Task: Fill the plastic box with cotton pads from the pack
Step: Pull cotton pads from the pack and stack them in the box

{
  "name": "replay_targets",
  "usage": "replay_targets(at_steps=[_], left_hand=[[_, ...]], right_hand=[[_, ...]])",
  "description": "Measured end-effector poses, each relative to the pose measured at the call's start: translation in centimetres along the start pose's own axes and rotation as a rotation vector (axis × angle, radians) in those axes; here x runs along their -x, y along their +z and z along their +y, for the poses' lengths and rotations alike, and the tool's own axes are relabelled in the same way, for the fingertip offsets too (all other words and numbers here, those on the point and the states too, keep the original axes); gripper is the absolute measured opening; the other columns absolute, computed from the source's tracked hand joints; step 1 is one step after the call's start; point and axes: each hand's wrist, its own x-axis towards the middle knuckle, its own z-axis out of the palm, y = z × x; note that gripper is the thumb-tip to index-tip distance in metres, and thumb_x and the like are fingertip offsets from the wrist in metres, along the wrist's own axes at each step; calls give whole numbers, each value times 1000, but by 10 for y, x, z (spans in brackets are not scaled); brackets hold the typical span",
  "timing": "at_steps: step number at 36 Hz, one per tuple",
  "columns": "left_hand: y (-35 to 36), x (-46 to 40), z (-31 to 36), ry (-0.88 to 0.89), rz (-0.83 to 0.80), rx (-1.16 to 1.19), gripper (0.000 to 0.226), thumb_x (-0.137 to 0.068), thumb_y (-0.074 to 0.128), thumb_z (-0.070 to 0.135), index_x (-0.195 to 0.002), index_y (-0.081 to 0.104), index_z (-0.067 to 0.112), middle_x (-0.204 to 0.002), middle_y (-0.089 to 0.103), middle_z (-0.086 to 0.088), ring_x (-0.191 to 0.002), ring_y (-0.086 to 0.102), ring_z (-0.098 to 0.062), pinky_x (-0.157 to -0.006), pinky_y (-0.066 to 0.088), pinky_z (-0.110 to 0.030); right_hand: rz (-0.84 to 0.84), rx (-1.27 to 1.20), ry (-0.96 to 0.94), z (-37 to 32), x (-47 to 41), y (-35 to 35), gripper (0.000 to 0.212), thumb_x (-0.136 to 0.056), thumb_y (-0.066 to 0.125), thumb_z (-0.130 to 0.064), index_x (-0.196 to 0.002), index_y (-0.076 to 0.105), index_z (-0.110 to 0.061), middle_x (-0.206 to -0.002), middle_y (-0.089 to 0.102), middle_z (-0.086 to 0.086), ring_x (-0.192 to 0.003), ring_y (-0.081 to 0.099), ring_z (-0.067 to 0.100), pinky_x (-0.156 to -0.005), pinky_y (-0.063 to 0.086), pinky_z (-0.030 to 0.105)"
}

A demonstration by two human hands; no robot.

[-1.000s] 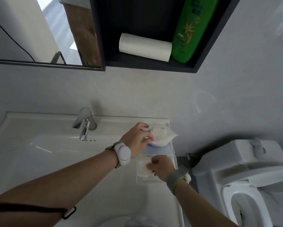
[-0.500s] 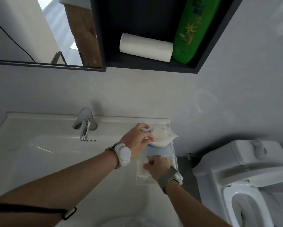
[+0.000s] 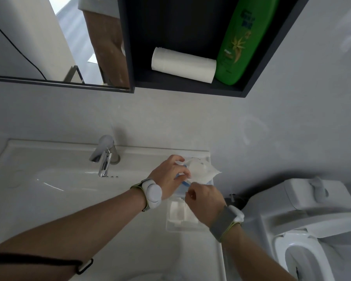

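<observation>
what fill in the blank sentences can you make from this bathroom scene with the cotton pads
1. The left hand holds the pack on the ____ corner of the sink.
2. The clear plastic box already holds white ____.
3. On the dark shelf, a white paper roll lies beside a ____ bottle.
4. The right hand is ____ the box.

Missing words: right; cotton pads; green; above

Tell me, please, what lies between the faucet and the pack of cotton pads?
In the head view, only the left hand gripping the pack; between it and the faucet lies bare sink rim.
</observation>
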Motion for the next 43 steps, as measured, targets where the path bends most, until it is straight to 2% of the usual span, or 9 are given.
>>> replay_targets(at_steps=[5, 9, 12, 15, 22, 27, 34, 37, 43], left_hand=[[4, 0, -1, 7, 34, 17, 16, -100, 56, 33, -102, 72, 30, -141, 39, 12, -115, 52, -8, -91, 47, -28], [6, 0, -2, 16, 30, 18, 16, -100, 56, 32, -101, 72, 31, -141, 39, 12, -115, 53, -8, -94, 47, -30], [7, 0, -3, 19, 29, 28, 16, -99, 56, 30, -101, 72, 31, -141, 39, 11, -113, 54, -9, -94, 48, -31], [8, 1, -2, 25, 33, 24, 17, -99, 57, 29, -104, 73, 31, -141, 39, 11, -112, 55, -9, -93, 48, -30], [9, 0, -1, 68, 28, 13, 16, -98, 58, 31, -101, 73, 38, -142, 38, 12, -113, 54, -8, -92, 47, -26], [14, -1, -4, 86, 11, -26, 15, -97, 60, 31, -98, 74, 35, -142, 37, 12, -116, 54, -13, -92, 48, -29], [15, 0, -6, 79, -9, -56, 17, -97, 58, 29, -99, 73, 36, -142, 35, 13, -117, 52, -14, -91, 48, -30], [14, 0, -5, 68, -16, -59, 17, -98, 57, 30, -101, 73, 36, -143, 34, 13, -120, 50, -14, -93, 48, -30], [13, 0, -2, 63, -20, -60, 17, -99, 56, 31, -102, 72, 36, -144, 33, 15, -122, 49, -12, -94, 48, -30]], right_hand=[[153, -49, -88, 5, -17, -34, 13, -84, 57, -23, -73, 60, -17, -60, 50, -9, -51, 47, 16, -51, 34, 22], [237, -38, -150, 12, -37, -49, 9, -80, 58, -16, -72, 61, -15, -63, 59, -3, -55, 53, 23, -52, 49, 33], [149, 52, -184, 14, -53, -50, 17, -87, 53, -15, -90, 69, -16, -81, 68, 3, -73, 63, 27, -67, 53, 36], [-13, 286, -214, 16, -64, -44, 28, -93, 49, -15, -114, 66, -20, -110, 69, 3, -99, 64, 25, -87, 51, 34], [-218, 509, -217, 0, -80, -31, 20, -93, 49, -12, -109, 61, -10, -112, 64, 10, -100, 63, 29, -78, 48, 33], [-334, 750, -295, -5, -83, -22, 29, -98, 45, -14, -124, 53, -4, -125, 57, 13, -118, 53, 33, -98, 44, 40], [-404, 651, -337, 0, -92, -20, 26, -98, 40, -26, -105, 61, -11, -106, 64, 8, -103, 61, 28, -85, 47, 35], [-385, 658, -380, -1, -93, -22, 27, -99, 38, -25, -104, 63, -12, -105, 65, 6, -101, 61, 26, -75, 40, 30], [-433, 661, -326, 1, -96, -23, 31, -97, 36, -32, -104, 64, -19, -105, 65, -1, -101, 60, 22, -75, 35, 31]])
